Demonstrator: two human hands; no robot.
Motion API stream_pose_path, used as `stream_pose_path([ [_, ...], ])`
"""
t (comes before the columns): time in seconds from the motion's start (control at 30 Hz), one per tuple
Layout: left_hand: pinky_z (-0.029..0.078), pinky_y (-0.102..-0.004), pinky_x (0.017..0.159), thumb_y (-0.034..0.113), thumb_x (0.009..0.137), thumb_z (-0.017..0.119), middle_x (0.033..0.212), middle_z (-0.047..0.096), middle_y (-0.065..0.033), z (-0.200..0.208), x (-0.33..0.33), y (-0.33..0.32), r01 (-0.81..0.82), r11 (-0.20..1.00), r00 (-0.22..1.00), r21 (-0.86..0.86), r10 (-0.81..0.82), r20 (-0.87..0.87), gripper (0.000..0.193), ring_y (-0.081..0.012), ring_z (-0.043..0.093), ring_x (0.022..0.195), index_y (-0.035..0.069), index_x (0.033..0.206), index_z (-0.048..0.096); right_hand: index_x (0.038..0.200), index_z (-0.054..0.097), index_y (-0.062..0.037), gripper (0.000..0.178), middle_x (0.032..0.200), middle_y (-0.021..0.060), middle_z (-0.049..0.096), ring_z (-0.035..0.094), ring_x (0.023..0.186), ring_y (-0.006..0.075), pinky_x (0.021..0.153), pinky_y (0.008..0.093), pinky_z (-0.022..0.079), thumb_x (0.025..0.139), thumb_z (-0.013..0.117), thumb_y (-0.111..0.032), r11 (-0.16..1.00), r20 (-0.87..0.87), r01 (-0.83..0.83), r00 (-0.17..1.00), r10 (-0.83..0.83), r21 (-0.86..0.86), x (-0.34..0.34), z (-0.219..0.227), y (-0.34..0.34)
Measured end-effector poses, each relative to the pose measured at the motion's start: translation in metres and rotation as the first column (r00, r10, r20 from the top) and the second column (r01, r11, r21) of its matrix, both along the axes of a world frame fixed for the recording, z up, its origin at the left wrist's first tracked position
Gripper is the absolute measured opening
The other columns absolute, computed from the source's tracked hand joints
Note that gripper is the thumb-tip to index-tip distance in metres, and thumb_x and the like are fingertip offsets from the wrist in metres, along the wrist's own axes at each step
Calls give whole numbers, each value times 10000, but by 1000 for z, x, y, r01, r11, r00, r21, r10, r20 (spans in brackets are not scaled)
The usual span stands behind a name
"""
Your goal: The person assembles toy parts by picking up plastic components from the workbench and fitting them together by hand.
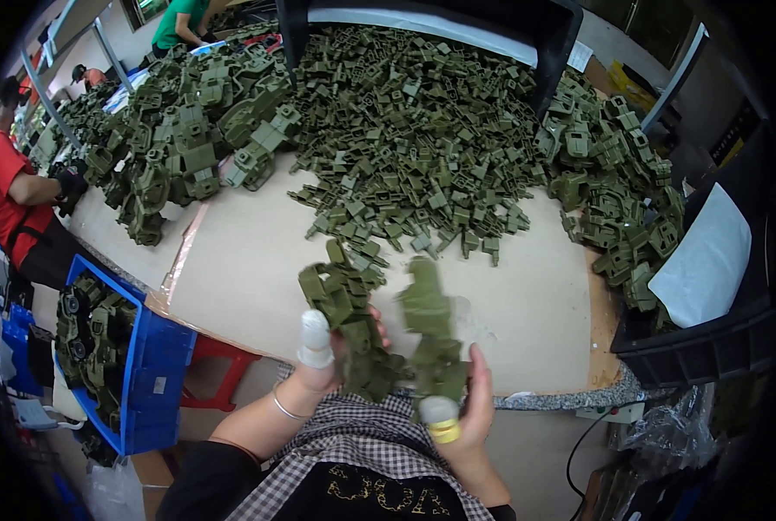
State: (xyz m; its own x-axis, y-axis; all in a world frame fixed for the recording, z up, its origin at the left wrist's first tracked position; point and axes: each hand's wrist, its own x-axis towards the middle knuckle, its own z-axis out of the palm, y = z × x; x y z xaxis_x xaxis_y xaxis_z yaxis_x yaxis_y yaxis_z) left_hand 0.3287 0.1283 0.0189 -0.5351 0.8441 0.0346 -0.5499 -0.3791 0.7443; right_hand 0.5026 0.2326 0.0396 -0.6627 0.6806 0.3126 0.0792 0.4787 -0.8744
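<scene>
My left hand (pixel 317 369), with a white wrap on the thumb, is closed round a dark olive-green moulded plastic part (pixel 353 304) that looks like a toy vehicle body. A second green plastic part (pixel 427 304), longer and slightly blurred, is in my right hand (pixel 476 408), whose thumb wears a white and yellow wrap. Both parts are held upright side by side above the table's near edge, with a narrow gap between their upper ends. Fingers behind each part are mostly hidden. Just beyond them spreads a heap of small green plastic pieces (pixel 422 148).
Larger green parts (pixel 179 130) are piled on the left of the table (pixel 231 278), with more (pixel 622 191) on the right. A blue crate (pixel 158 373) of green parts is at lower left. A black bin (pixel 709 339) stands right. People in red (pixel 10 182) and green (pixel 178 24) are at left.
</scene>
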Motion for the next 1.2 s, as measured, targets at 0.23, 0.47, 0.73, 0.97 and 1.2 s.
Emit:
stream_pose_path([
  [0.23,325,-391,1010,664,780,427,1348,347,-107,19,16,-4,-58,998,993,-35,54,-106,856,-226,381,1216,75,1365,219,1216,347,127,783,943,188,495,463,780,296,697,380,394,714,692,-366,920,71,-163,987,147,357,-34,11,-16],
  [0.47,353,-367,993,630,795,448,1300,398,-87,-6,22,-18,-89,988,995,-128,84,-45,782,-200,413,1183,79,1328,293,1204,368,123,737,928,184,488,459,769,298,693,378,397,734,661,-363,887,142,-243,969,203,393,-26,7,-29],
  [0.73,452,-318,883,207,926,435,1132,542,-93,14,17,10,-223,964,970,-149,203,-135,331,-173,555,1000,-1,1183,453,1257,309,96,757,909,172,465,451,807,321,726,392,392,700,693,-244,944,137,-200,976,168,261,-42,-6,-15],
  [0.97,470,-309,851,112,900,458,1088,573,-98,15,13,15,-224,944,971,-244,193,-145,278,-167,572,968,-5,1151,479,1277,251,82,770,951,174,449,425,859,321,788,401,354,700,687,-182,949,168,-233,965,199,213,-43,-9,-13],
  [1.2,437,-339,921,241,945,379,1187,514,-110,-6,6,12,-224,938,898,-266,92,-430,373,-188,531,1061,1,1229,403,1276,237,82,727,1027,197,433,420,931,347,842,414,344,721,652,-141,967,205,-210,962,179,141,-42,-4,-18],
])
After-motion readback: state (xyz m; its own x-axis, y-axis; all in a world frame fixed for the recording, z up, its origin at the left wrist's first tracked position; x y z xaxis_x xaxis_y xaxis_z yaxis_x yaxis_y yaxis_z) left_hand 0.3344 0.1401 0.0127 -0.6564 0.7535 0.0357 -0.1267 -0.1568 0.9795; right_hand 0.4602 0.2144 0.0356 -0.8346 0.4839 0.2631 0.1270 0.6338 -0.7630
